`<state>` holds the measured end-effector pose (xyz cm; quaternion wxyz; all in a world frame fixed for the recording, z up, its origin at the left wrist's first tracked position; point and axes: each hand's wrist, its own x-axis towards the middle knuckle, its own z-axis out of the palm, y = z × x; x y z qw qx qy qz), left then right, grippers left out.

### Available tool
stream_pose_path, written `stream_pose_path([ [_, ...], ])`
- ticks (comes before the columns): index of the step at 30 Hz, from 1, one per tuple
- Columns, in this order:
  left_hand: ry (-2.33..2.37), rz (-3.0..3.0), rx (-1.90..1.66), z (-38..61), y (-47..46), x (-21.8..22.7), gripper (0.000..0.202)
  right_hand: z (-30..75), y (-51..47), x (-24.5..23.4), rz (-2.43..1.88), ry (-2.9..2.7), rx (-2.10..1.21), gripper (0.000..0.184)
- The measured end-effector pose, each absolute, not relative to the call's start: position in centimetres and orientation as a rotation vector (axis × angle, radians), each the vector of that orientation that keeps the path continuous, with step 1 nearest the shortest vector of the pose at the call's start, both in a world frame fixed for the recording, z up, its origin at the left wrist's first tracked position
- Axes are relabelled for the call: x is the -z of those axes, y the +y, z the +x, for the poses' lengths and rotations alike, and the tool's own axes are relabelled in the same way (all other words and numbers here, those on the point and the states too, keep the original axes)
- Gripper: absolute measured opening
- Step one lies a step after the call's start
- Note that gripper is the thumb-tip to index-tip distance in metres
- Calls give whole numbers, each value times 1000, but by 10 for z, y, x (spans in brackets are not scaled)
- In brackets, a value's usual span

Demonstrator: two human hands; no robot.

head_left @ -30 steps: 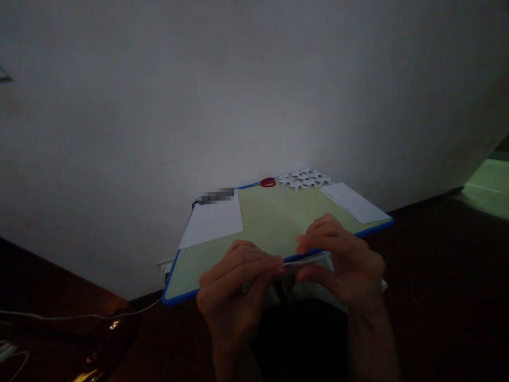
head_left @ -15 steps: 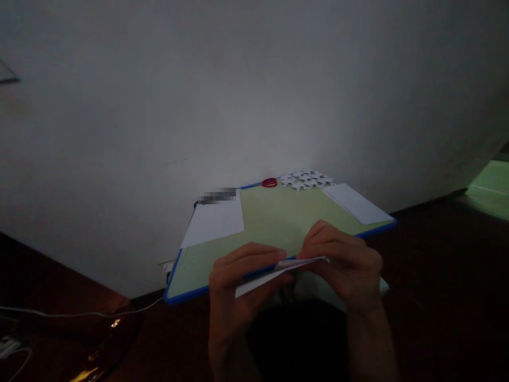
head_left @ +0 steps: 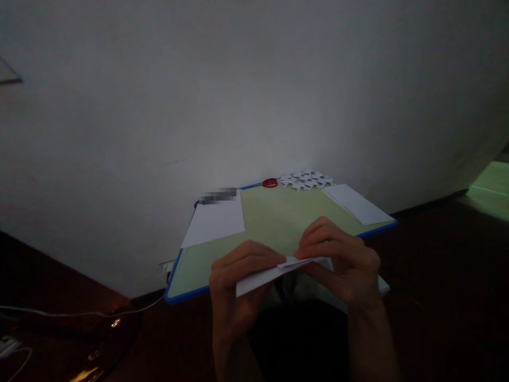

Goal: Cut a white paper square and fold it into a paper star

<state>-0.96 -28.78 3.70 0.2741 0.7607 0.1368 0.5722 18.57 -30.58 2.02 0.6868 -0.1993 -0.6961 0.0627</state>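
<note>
A folded white sheet of paper (head_left: 258, 280) is held between both hands, just off the near edge of the table. My left hand (head_left: 242, 276) grips its left part, fingers over the top and the thumb mostly hidden beneath. The right end is pinched by my right hand (head_left: 342, 260), with fingertips on the fold and the thumb under it. Layers of the paper show as thin edges near the right fingertips.
The green table (head_left: 270, 212) has a blue rim and stands by a grey wall. White sheets (head_left: 217, 225) lie left, a paper stack (head_left: 358, 204) right. Red-handled scissors (head_left: 269, 183) and several folded paper pieces (head_left: 308, 180) lie at the back. A white cable (head_left: 79, 314) runs left.
The paper has tilted so more of its flat face shows, and its fold lies flatter. Both hands have shifted only slightly and keep their hold.
</note>
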Motion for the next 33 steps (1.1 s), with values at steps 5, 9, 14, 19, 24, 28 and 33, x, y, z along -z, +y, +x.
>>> stream_pose_path([
  [5, 410, 2129, -1480, -6, -291, -45, 13, 183, -314, -24, -500, -1643, -193, 42],
  [9, 451, 2179, -1446, -3, -292, -47, 9, 181, -314, -25, -512, -1670, -132, 34],
  [14, 475, 2214, -1418, -4, -291, -47, 12, 180, -315, -27, -498, -1643, -19, 30],
  [19, 471, 2286, -1428, -6, -293, -48, 17, 181, -322, -32, -594, -1717, -67, 26],
  [24, 565, 2397, -1468, -7, -294, -48, 18, 182, -322, -29, -632, -1719, -45, 22],
  [28, 668, 2437, -1432, -16, -291, -45, 24, 187, -318, -25, -527, -1660, -1, 25],
  [33, 432, 2340, -1452, -23, -286, -45, 33, 194, -314, -22, -384, -1508, 4, 12],
])
